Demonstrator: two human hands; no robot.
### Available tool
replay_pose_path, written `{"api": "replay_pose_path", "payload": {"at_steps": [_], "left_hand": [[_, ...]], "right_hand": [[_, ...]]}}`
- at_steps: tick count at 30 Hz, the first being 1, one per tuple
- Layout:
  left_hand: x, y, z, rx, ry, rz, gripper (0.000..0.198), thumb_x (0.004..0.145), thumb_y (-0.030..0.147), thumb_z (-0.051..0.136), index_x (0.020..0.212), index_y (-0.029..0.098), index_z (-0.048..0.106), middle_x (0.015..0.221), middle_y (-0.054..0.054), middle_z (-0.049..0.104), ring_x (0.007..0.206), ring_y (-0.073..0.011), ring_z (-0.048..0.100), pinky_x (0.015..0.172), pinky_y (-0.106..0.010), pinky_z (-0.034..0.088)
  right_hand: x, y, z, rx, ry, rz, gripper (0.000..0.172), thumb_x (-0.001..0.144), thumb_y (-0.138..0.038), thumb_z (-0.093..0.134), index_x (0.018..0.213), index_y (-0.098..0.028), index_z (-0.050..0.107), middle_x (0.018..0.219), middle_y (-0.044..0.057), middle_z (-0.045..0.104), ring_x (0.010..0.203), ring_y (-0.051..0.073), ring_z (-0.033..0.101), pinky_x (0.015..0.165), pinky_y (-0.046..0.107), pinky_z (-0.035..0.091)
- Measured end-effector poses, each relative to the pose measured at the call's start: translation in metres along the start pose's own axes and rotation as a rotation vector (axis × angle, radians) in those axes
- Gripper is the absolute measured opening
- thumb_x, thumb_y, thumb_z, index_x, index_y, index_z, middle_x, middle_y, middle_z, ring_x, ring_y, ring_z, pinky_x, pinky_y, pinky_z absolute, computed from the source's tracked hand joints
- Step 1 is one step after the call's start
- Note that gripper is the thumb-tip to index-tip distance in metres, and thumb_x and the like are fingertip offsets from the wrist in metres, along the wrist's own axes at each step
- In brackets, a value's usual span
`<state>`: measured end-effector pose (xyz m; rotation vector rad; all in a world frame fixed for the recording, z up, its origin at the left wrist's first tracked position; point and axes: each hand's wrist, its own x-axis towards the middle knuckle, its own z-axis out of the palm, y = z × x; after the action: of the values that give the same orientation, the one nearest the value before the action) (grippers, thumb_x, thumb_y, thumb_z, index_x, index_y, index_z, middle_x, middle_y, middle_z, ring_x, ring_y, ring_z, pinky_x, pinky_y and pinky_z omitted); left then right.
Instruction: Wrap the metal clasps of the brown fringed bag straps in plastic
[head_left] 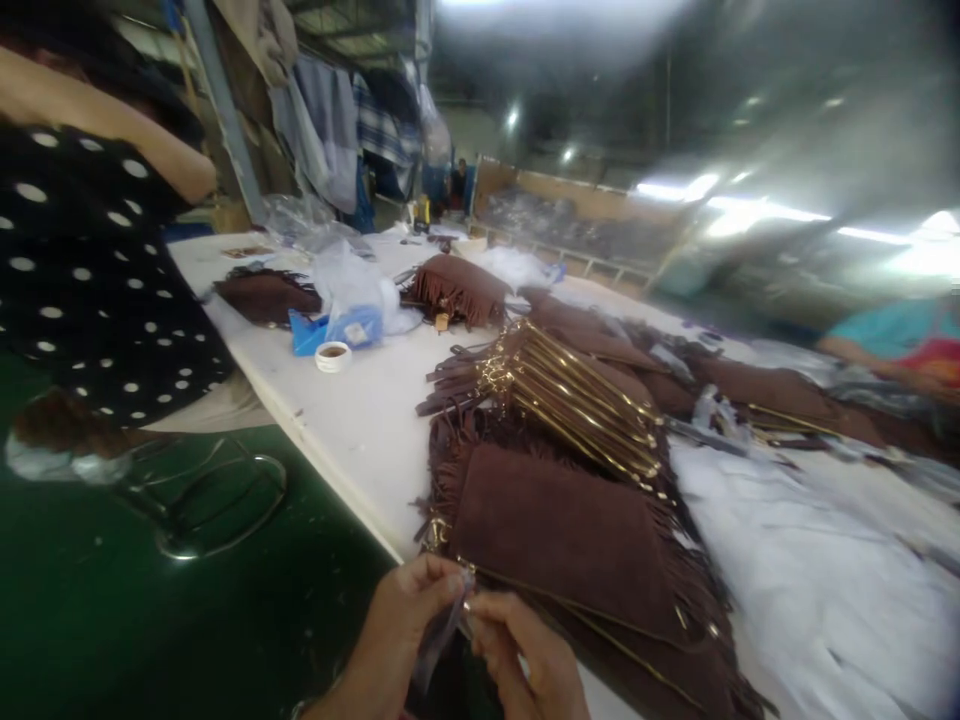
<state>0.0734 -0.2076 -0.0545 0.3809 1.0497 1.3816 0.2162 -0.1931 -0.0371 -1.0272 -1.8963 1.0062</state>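
Observation:
My left hand and my right hand meet at the bottom edge, both pinching a thin strip or small metal part that I cannot name. Just beyond them lies a brown suede bag with fringe and a gold-coloured edge, flat on the white table. Behind it, several more brown fringed bags are stacked like a fan, their gold edges showing.
A person in a black dotted top stands at the left by the table. A tape roll, a blue item and clear plastic bags lie further back. White wrapping sheets cover the right side. Another person's arm shows at far right.

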Motion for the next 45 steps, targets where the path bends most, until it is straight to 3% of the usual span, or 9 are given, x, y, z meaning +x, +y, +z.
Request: {"api": "replay_pose_path", "payload": {"at_steps": [3, 8, 12, 15, 21, 28, 38, 42, 45], "left_hand": [[0.0, 0.003, 0.003, -0.012, 0.038, 0.028, 0.027, 0.066, 0.032, 0.086, 0.076, 0.012, 0.069, 0.069, -0.006, 0.07, 0.061, -0.0156, 0.063, 0.061, -0.024, 0.047], [0.001, 0.007, 0.004, -0.01, 0.061, 0.015, 0.027, 0.061, 0.03, 0.087, 0.073, 0.013, 0.07, 0.067, -0.005, 0.07, 0.059, -0.0152, 0.062, 0.059, -0.023, 0.046], [0.005, 0.003, 0.0, -0.003, 0.059, 0.013, 0.029, 0.06, 0.032, 0.087, 0.072, 0.013, 0.069, 0.063, -0.004, 0.068, 0.054, -0.0131, 0.058, 0.053, -0.021, 0.043], [0.008, 0.0, -0.004, 0.025, 0.047, 0.009, 0.031, 0.059, 0.034, 0.087, 0.071, 0.012, 0.068, 0.061, -0.003, 0.067, 0.051, -0.012, 0.055, 0.05, -0.02, 0.041], [0.006, 0.0, -0.007, 0.104, 0.006, 0.041, 0.029, 0.068, 0.036, 0.083, 0.078, 0.013, 0.068, 0.065, -0.003, 0.067, 0.055, -0.0128, 0.057, 0.053, -0.021, 0.042], [0.004, -0.004, -0.01, 0.211, -0.036, 0.131, 0.024, 0.076, 0.038, 0.074, 0.081, 0.014, 0.07, 0.07, -0.005, 0.069, 0.062, -0.0162, 0.06, 0.059, -0.023, 0.046], [0.001, -0.006, -0.013, 0.289, -0.056, 0.206, 0.02, 0.082, 0.033, 0.066, 0.088, 0.015, 0.07, 0.081, -0.007, 0.071, 0.073, -0.02, 0.065, 0.067, -0.025, 0.049], [0.0, -0.004, -0.015, 0.242, -0.127, 0.178, 0.026, 0.082, 0.038, 0.068, 0.092, 0.014, 0.071, 0.086, -0.01, 0.073, 0.077, -0.0219, 0.066, 0.07, -0.026, 0.05], [0.003, -0.005, -0.016, 0.236, -0.109, 0.162, 0.028, 0.081, 0.04, 0.071, 0.089, 0.014, 0.071, 0.083, -0.009, 0.073, 0.076, -0.0216, 0.065, 0.069, -0.026, 0.049]], "right_hand": [[0.017, 0.0, 0.006, -0.022, -0.001, -0.096, 0.029, 0.098, -0.034, 0.041, 0.097, -0.025, 0.068, 0.084, 0.001, 0.07, 0.076, 0.013, 0.066, 0.073, 0.019, 0.05], [0.017, 0.003, 0.0, -0.077, -0.009, -0.018, 0.021, 0.096, -0.03, 0.046, 0.096, -0.025, 0.066, 0.086, 0.0, 0.07, 0.077, 0.013, 0.065, 0.077, 0.019, 0.048], [0.012, 0.003, -0.001, -0.021, -0.028, 0.011, 0.02, 0.093, -0.036, 0.049, 0.09, -0.024, 0.065, 0.083, 0.001, 0.065, 0.071, 0.013, 0.063, 0.063, 0.019, 0.048], [0.009, 0.008, -0.002, 0.021, 0.022, -0.003, 0.028, 0.093, -0.041, 0.047, 0.081, -0.022, 0.062, 0.097, 0.005, 0.063, 0.072, 0.013, 0.061, 0.052, 0.018, 0.045], [0.01, 0.007, -0.005, 0.03, -0.178, 0.202, 0.03, 0.096, -0.046, 0.044, 0.082, -0.022, 0.058, 0.056, -0.005, 0.052, 0.051, 0.01, 0.05, 0.052, 0.019, 0.037], [0.024, 0.002, -0.005, -0.033, -0.245, 0.236, 0.031, 0.095, -0.046, 0.042, 0.078, -0.022, 0.054, 0.058, -0.005, 0.049, 0.049, 0.01, 0.047, 0.048, 0.018, 0.035], [0.014, 0.017, 0.013, -0.383, -0.061, 0.211, 0.039, 0.097, -0.05, 0.035, 0.078, -0.025, 0.058, 0.075, 0.003, 0.068, 0.064, 0.017, 0.061, 0.05, 0.022, 0.036], [0.013, 0.018, 0.016, -0.456, -0.026, 0.147, 0.047, 0.099, -0.053, 0.026, 0.081, -0.027, 0.06, 0.073, 0.002, 0.068, 0.059, 0.016, 0.061, 0.052, 0.023, 0.038], [0.014, 0.016, 0.016, -0.545, -0.02, 0.095, 0.052, 0.101, -0.052, 0.019, 0.082, -0.026, 0.06, 0.072, 0.001, 0.067, 0.056, 0.016, 0.061, 0.053, 0.025, 0.039]]}}
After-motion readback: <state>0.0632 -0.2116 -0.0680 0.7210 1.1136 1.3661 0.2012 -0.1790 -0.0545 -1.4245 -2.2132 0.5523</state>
